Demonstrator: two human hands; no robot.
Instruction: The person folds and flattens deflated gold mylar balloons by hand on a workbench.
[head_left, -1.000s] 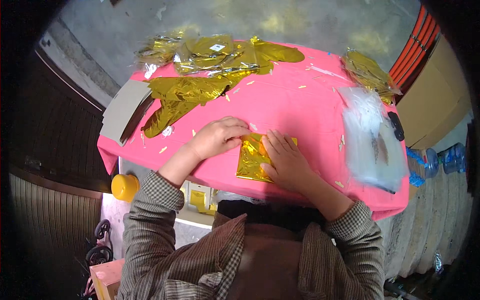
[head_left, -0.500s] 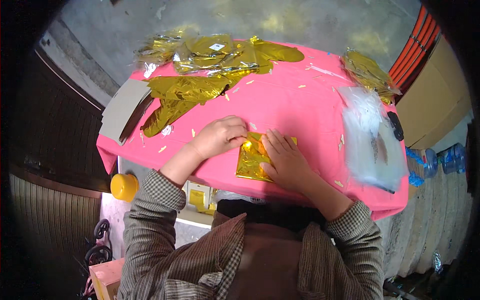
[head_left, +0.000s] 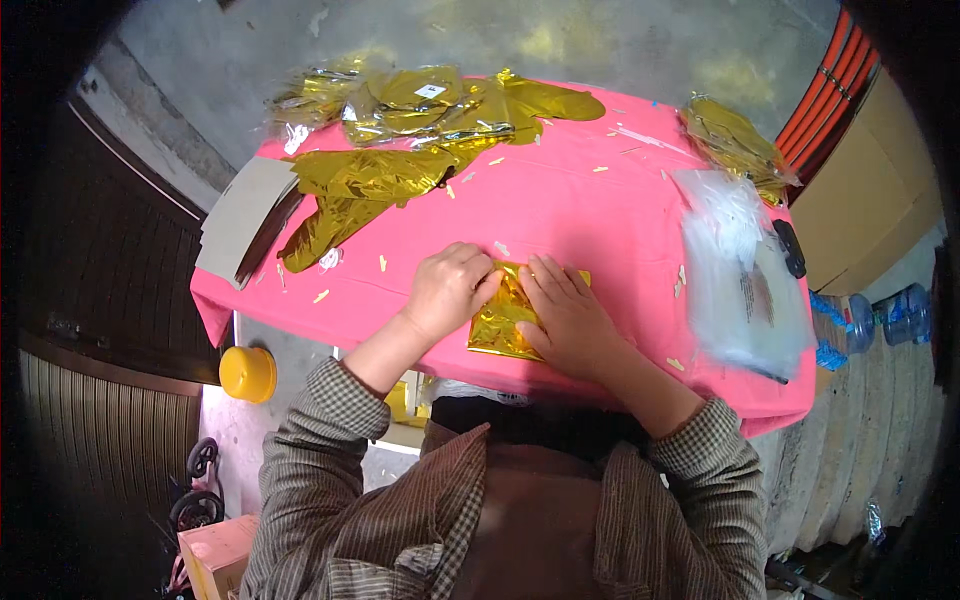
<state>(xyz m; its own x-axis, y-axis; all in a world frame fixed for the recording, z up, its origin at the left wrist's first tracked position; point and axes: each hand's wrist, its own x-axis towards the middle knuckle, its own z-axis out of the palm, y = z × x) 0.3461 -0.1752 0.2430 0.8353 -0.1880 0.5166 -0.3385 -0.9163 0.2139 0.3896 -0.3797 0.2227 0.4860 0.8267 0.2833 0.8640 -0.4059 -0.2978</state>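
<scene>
A folded square of shiny gold foil (head_left: 497, 325), which looks like a flat foil balloon, lies near the front edge of the pink-covered table (head_left: 590, 215). At its upper left corner my left hand (head_left: 450, 285) is closed, fingers curled and thumb against the foil edge. My right hand (head_left: 568, 318) rests flat across the right half, fingers stretched out and pressing it down. Farther back on the left spread larger unfolded gold foil pieces (head_left: 370, 185) with rounded ends. The underside of the folded square is hidden.
Clear packets of gold foil (head_left: 415, 100) lie at the back left, another packet (head_left: 738, 145) at the back right. Clear plastic bags (head_left: 750, 310) and a black object (head_left: 789, 248) sit on the right, a grey board stack (head_left: 240, 220) on the left. Small paper scraps dot the cloth.
My left hand has shifted slightly right along the foil's upper left corner, its forearm following. The right hand stays flat on the foil.
</scene>
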